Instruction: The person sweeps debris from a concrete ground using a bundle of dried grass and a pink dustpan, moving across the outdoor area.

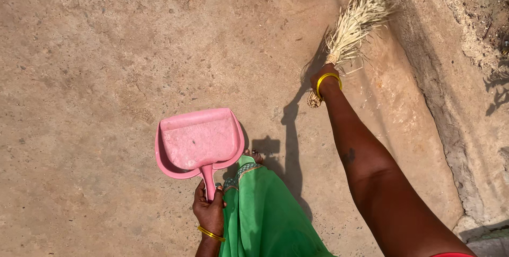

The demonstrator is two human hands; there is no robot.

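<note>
Left hand (209,210), lower centre of frame: fingers wrapped tight around the handle of a pink plastic dustpan (199,141), pan held level above the ground, mouth toward the top of the frame. Yellow bangle (211,233) on that wrist. Right hand (322,80), upper right of centre: arm stretched out, fist closed on the bound neck of a straw hand broom (352,24), bristles fanned toward the upper right, over the concrete gutter (403,92). Second yellow bangle (328,83) at that wrist. Green garment (265,214) at bottom centre. Bare, dusty concrete ground (85,77) fills the left of the frame.
</note>
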